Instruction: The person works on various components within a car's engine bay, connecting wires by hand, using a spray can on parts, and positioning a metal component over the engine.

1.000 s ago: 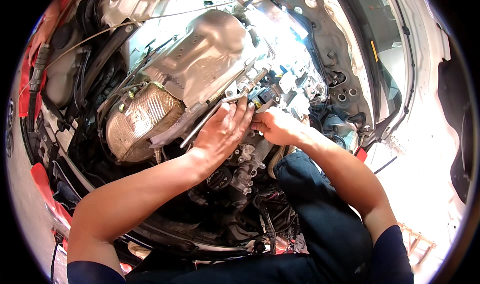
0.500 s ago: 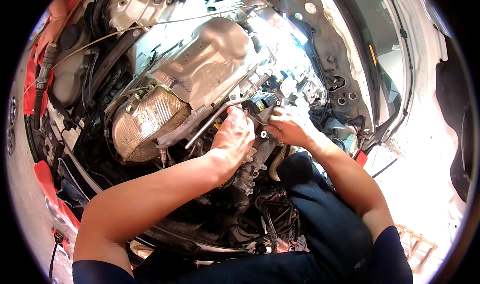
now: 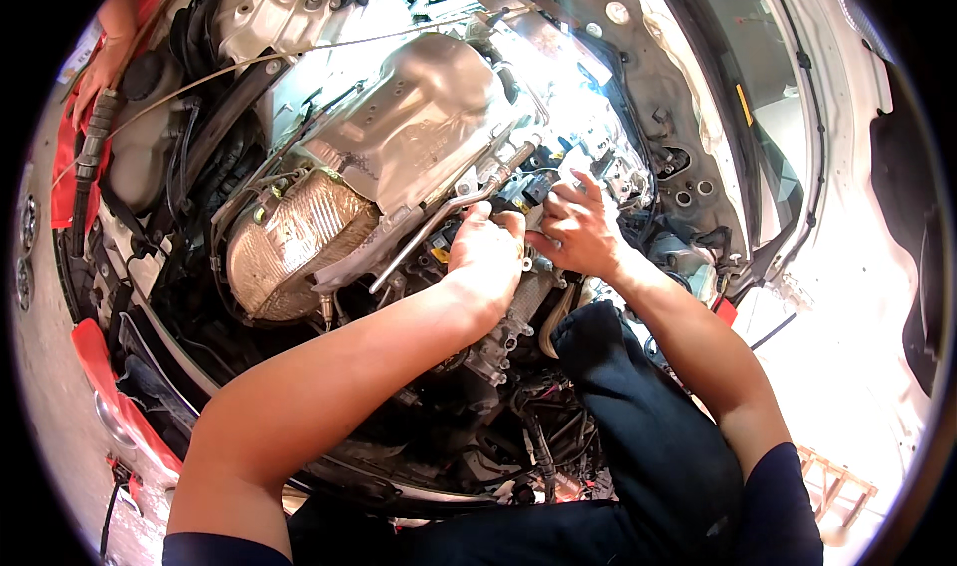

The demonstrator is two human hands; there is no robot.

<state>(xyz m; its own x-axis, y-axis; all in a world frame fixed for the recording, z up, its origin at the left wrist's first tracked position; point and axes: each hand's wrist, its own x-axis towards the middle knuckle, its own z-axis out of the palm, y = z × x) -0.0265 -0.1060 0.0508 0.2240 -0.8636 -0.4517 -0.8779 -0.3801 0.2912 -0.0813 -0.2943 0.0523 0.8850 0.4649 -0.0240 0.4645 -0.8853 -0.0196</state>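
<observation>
Both my hands are down among the engine parts of an open engine bay, close together. My left hand (image 3: 485, 259) is closed with its thumb on top, and whatever its fingers grip is hidden. Just right of it, my right hand (image 3: 582, 229) has curled fingers, the upper ones raised and the thumb pointing at my left hand; I cannot make out what it holds. A bent metal pipe (image 3: 424, 240) runs diagonally beside my left hand. Beyond the hands lies a black connector-like part (image 3: 530, 189). A small yellow piece (image 3: 440, 254) shows beside my left wrist.
A tan metal heat shield (image 3: 424, 98) and a ribbed foil-covered part (image 3: 289, 242) fill the left of the bay. My dark-trousered knee (image 3: 608, 352) rises between my arms. Another person's hand (image 3: 100, 73) is at the far left, near a ribbed black hose (image 3: 95, 133). Loose wiring (image 3: 538, 446) lies low.
My left hand has shifted slightly right and turned, its thumb now across the top. My right hand has rolled so its fingers point upward rather than toward the left hand.
</observation>
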